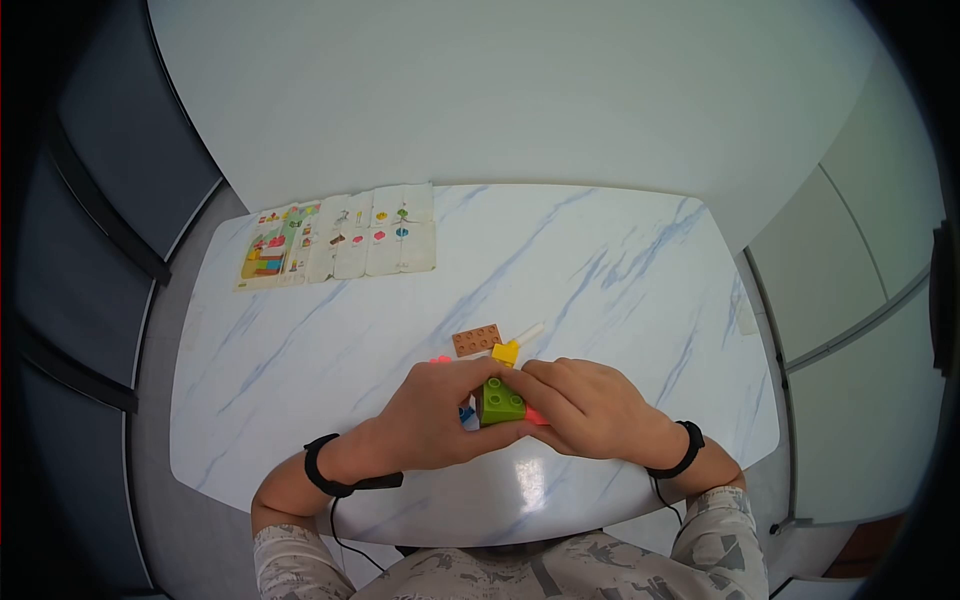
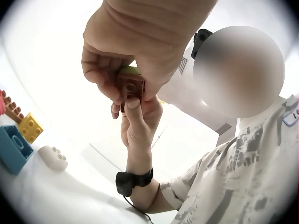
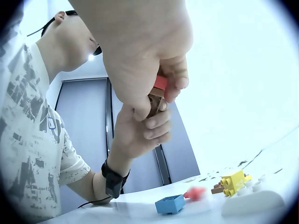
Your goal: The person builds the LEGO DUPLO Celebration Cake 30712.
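gripping a small clump of bricks between them, both hands meet over the near part of the table, fingers bent and closed in on it. the left hand has its thumb along the near side and its fingers on the far side, with the green brick caught in the gap, studs showing. the right hand closes on the other end, where the red brick pokes out under its fingers. a brown brick sits beneath these two, its hollow underside showing in the left wrist view, with the tip of the right thumb touching it. how firmly the bricks are joined i cannot tell, as the fingers cover the seams.

on the table below, a blue brick lies near a pink piece; in the head view the hands hide most of both. just beyond the fingers are a yellow brick, a white piece close beside it, and a brown plate with its studs up. well apart from the hands, a creased picture sheet lies flat at the far left.
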Motion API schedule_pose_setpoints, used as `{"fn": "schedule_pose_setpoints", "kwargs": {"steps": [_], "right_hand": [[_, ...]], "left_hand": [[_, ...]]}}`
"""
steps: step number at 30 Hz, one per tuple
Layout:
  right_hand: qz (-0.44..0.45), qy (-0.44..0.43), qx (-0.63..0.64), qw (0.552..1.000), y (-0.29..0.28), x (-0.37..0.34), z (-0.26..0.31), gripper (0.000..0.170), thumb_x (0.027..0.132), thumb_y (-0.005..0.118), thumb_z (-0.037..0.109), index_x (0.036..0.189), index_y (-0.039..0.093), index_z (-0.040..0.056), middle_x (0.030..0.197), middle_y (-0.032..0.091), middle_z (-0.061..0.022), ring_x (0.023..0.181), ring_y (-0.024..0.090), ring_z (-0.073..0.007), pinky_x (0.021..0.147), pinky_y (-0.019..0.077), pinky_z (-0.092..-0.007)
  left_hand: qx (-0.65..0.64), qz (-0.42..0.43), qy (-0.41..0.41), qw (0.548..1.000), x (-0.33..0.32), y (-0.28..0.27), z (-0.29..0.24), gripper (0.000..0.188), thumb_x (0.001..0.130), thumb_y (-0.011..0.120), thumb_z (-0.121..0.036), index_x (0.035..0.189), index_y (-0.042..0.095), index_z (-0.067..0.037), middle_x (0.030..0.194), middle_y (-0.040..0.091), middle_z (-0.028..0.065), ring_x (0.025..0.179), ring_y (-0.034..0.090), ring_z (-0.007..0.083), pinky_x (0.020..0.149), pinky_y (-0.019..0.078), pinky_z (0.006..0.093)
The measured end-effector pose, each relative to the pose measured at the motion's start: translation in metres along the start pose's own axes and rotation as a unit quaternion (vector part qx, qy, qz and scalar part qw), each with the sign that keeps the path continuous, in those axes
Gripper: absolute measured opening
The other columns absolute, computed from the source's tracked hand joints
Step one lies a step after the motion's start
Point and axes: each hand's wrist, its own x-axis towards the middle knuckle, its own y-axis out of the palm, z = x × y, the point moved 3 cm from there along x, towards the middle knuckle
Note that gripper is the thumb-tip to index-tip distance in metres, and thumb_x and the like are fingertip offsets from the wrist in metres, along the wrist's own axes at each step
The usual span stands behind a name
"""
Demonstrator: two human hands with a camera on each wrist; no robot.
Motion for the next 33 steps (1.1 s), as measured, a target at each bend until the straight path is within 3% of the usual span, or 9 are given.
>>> {"fn": "schedule_pose_setpoints", "kwargs": {"steps": [4, 13, 19, 22, 28, 31, 33], "right_hand": [[-0.046, -0.054, -0.031, 0.997, 0.002, -0.004, 0.001, 0.053, 0.078, 0.081, 0.014, 0.121, 0.065, -0.0118, 0.101, 0.067, -0.0156, 0.072, 0.066, -0.0205, 0.062, 0.0550, -0.0319], [-0.030, -0.022, 0.005, 0.999, 0.003, -0.004, 0.000, 0.047, 0.078, 0.083, 0.015, 0.118, 0.068, -0.0059, 0.094, 0.066, -0.0110, 0.073, 0.067, -0.0223, 0.063, 0.0558, -0.0334], [-0.039, 0.054, 0.023, 0.997, -0.010, 0.001, -0.003, 0.042, 0.085, 0.084, 0.025, 0.117, 0.070, 0.0007, 0.082, 0.062, -0.0037, 0.066, 0.063, -0.0192, 0.059, 0.0526, -0.0313], [-0.015, -0.018, -0.027, 0.999, -0.008, -0.004, -0.001, 0.037, 0.089, 0.081, 0.027, 0.113, 0.072, 0.0002, 0.074, 0.056, -0.0007, 0.061, 0.059, -0.0150, 0.054, 0.0485, -0.0285], [-0.047, -0.062, -0.076, 0.994, -0.002, -0.011, 0.004, 0.033, 0.090, 0.080, 0.026, 0.109, 0.074, -0.0005, 0.069, 0.049, 0.0009, 0.053, 0.050, -0.0119, 0.048, 0.0421, -0.0278], [-0.047, -0.067, -0.079, 0.994, 0.002, -0.012, 0.002, 0.038, 0.089, 0.081, 0.029, 0.111, 0.074, -0.0008, 0.069, 0.049, 0.0012, 0.054, 0.049, -0.0123, 0.049, 0.0416, -0.0275], [-0.023, -0.055, -0.074, 0.995, 0.003, -0.008, 0.002, 0.041, 0.092, 0.078, 0.031, 0.115, 0.074, -0.0019, 0.071, 0.055, 0.0002, 0.055, 0.055, -0.0125, 0.049, 0.0435, -0.0272]], "left_hand": [[-0.025, 0.075, -0.066, 0.995, -0.001, 0.002, -0.001, 0.038, 0.090, 0.088, -0.034, 0.107, 0.071, -0.005, 0.078, 0.069, 0.0029, 0.064, 0.063, 0.0133, 0.062, 0.0501, 0.0265], [-0.033, 0.077, -0.035, 0.996, -0.003, 0.009, 0.006, 0.048, 0.096, 0.081, -0.047, 0.110, 0.065, -0.003, 0.070, 0.066, 0.0030, 0.060, 0.063, 0.0133, 0.058, 0.0481, 0.0282], [-0.043, 0.080, -0.054, 0.994, -0.003, 0.002, -0.001, 0.049, 0.096, 0.079, -0.049, 0.109, 0.066, -0.003, 0.072, 0.066, 0.0022, 0.061, 0.062, 0.0113, 0.059, 0.0485, 0.0273], [-0.073, 0.090, -0.063, 0.991, -0.004, 0.005, 0.002, 0.040, 0.093, 0.084, -0.039, 0.107, 0.069, -0.004, 0.075, 0.067, 0.0018, 0.063, 0.059, 0.0105, 0.060, 0.0472, 0.0262], [-0.049, 0.138, -0.067, 0.987, -0.004, 0.007, 0.001, 0.039, 0.094, 0.083, -0.038, 0.110, 0.068, -0.005, 0.081, 0.068, 0.0035, 0.071, 0.063, 0.0142, 0.066, 0.0492, 0.0283], [-0.060, 0.129, -0.051, 0.989, -0.003, 0.010, 0.004, 0.039, 0.095, 0.082, -0.037, 0.112, 0.066, -0.006, 0.083, 0.069, 0.0057, 0.073, 0.065, 0.0183, 0.070, 0.0503, 0.0314], [-0.057, 0.099, -0.017, 0.993, -0.003, 0.011, 0.006, 0.045, 0.097, 0.078, -0.045, 0.113, 0.065, -0.004, 0.076, 0.067, 0.0076, 0.066, 0.064, 0.0210, 0.065, 0.0503, 0.0335]]}}
